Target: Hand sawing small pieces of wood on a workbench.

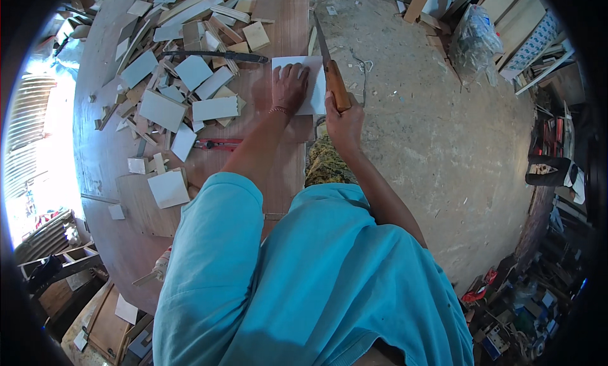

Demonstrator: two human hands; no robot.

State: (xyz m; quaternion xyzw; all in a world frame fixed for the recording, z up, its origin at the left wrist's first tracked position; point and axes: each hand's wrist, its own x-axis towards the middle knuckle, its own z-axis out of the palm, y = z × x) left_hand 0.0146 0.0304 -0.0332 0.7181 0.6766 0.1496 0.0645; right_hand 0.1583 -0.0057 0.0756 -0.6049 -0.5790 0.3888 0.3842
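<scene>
My right hand (346,121) is closed round the wooden handle of a handsaw (337,87). The saw's dark blade points away from me, beside the right edge of a white board (316,90); whether its teeth touch the board cannot be made out. That board lies at the right edge of a wooden table (285,157). On top of it rests my left hand (290,87), palm down, fingers laid forward on the surface. A long black strip-like piece (218,54) ends just left of the board.
Many wood and white board offcuts (163,109) are heaped on the table's left, with a red tool (218,144) near them. Right of the table is a concrete floor (437,132). A clear plastic bag (476,43) and leaning boards (519,21) stand at the far right.
</scene>
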